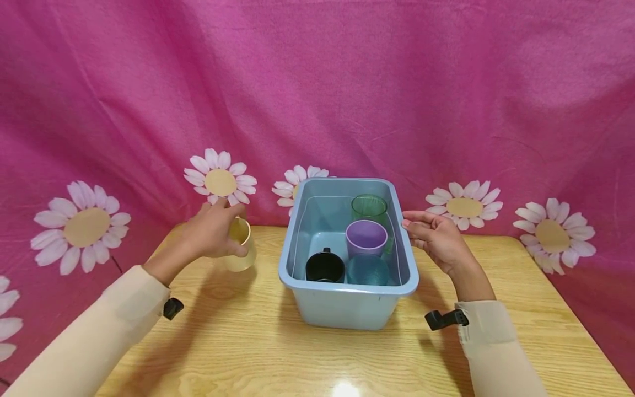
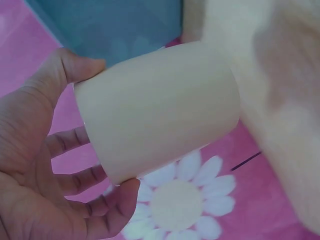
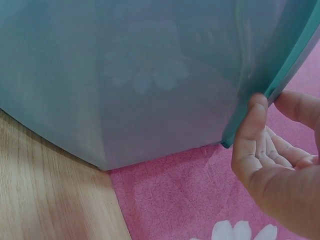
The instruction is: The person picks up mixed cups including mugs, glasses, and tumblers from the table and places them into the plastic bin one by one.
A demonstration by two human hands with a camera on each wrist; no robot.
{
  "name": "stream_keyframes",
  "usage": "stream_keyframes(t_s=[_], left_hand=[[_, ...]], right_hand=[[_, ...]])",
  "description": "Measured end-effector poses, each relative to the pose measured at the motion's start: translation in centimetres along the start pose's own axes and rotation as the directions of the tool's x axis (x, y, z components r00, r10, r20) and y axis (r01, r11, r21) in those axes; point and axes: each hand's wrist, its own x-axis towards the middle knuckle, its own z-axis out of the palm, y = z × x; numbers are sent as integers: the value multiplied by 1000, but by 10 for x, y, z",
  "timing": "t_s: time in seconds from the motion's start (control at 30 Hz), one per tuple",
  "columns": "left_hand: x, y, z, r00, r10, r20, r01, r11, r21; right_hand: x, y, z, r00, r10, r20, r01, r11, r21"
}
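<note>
A cream cup [image 1: 241, 261] is at the left of the table, its mouth tipped up. My left hand [image 1: 212, 230] grips it by the rim, thumb on one side and fingers on the other; the left wrist view shows the smooth wall of the cup [image 2: 160, 110]. To its right stands a light blue plastic tub [image 1: 342, 309]. My right hand [image 1: 439, 240] pinches the tub's right rim between thumb and finger, as the right wrist view shows at the rim [image 3: 295, 50]. Whether the cup touches the table I cannot tell.
Inside the tub are a black mug [image 1: 324, 267], a purple cup [image 1: 366, 236], a translucent blue cup [image 1: 367, 270] and a green glass [image 1: 369, 206]. Behind the wooden table [image 1: 238, 342] hangs a pink cloth [image 1: 317, 88] with white flowers.
</note>
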Motion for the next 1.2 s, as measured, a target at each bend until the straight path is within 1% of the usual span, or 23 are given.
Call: stream_keyframes(t_s=[0.1, 0.23, 0.3, 0.47, 0.57, 0.7, 0.83, 1.0, 1.2], left_hand=[[4, 6, -13, 1000, 1, 3, -1, 1000, 21], [11, 14, -29, 1000, -9, 17, 9, 1000, 24], [15, 19, -35, 1000, 3, 6, -3, 1000, 24], [24, 31, -53, 997, 66, -45, -63, 996, 61], [29, 39, -64, 995, 77, -67, -71, 994, 86], [35, 49, -76, 993, 74, -90, -64, 992, 107], [39, 57, -83, 994, 62, -95, -52, 993, 104], [41, 65, -87, 993, 56, -104, -49, 996, 77], [47, 76, -88, 989, 85, -123, -77, 995, 65]], right_hand=[[0, 0, 0, 1000, -6, 9, 6, 1000, 10], [-2, 0, -1, 1000, -8, 17, 8, 1000, 21], [-2, 0, -1, 1000, -9, 16, 8, 1000, 20], [-3, 0, -1, 1000, -7, 9, 7, 1000, 25], [-4, 0, -1, 1000, -6, 8, 6, 1000, 29], [-4, 0, -1, 1000, -10, 13, 10, 999, 39], [-4, 1, -1, 1000, -17, 11, 16, 999, 39], [-1, 1, -1, 1000, -17, 13, 17, 999, 28], [1, 1, 0, 1000, -23, 13, 22, 999, 28]])
